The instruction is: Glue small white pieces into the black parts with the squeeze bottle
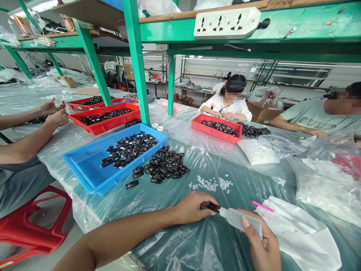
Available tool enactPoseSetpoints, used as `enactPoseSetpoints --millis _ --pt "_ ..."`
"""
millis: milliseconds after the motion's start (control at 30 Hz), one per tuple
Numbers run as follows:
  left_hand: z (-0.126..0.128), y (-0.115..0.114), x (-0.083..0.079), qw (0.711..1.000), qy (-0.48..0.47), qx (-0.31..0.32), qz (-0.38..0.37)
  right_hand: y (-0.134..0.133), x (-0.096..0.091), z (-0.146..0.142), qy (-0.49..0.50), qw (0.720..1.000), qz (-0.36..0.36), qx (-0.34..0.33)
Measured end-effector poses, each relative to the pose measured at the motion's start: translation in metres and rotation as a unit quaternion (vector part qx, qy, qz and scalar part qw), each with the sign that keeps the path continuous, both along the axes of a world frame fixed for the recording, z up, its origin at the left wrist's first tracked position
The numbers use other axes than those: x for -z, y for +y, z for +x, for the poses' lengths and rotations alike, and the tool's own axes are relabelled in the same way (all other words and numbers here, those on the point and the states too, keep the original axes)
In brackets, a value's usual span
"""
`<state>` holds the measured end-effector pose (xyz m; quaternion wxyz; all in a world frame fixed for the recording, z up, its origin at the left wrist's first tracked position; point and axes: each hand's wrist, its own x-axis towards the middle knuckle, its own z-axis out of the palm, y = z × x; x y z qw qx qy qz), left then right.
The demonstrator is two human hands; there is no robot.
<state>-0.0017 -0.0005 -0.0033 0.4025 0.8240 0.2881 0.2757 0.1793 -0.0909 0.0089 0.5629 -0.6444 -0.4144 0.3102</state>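
Note:
Between the thumb and fingers of my left hand (pixel 194 207) is a small black plastic part (pixel 213 206). My right hand (pixel 263 235) is wrapped round a translucent squeeze bottle (pixel 239 219), tilted so that its nozzle meets the black part. Beyond my hands lies a scatter of small white pieces (pixel 210 183). A loose pile of similar black parts (pixel 166 163) rests on the plastic-covered table, beside a blue tray (pixel 81 165) with more of them inside.
A white cloth (pixel 307 241) with a pink pen-like stick (pixel 263 206) lies at right, near bags of white pieces (pixel 258 151). Red trays (pixel 217 134) hold black parts. Co-workers sit around the table. A green post (pixel 137 64) and overhead shelf (pixel 304 30) stand above.

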Motion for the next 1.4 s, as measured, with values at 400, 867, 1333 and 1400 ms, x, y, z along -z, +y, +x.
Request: enactPoseSetpoints --millis 400,867,1333,1400 --pt "0.0 -0.001 0.0 1.0 -0.005 0.006 -0.011 -0.006 -0.004 -0.006 -0.065 0.998 0.008 0.01" --pt "0.002 -0.002 0.002 0.998 -0.025 -0.001 -0.06 -0.008 -0.002 -0.004 -0.066 0.998 0.009 0.01" --pt "0.002 -0.003 0.0 0.999 -0.012 -0.002 -0.032 -0.009 0.004 -0.001 -0.191 0.98 0.063 0.013" --pt "0.002 -0.003 -0.001 0.999 -0.011 -0.003 -0.031 -0.009 0.004 0.0 -0.199 0.978 0.055 0.015"
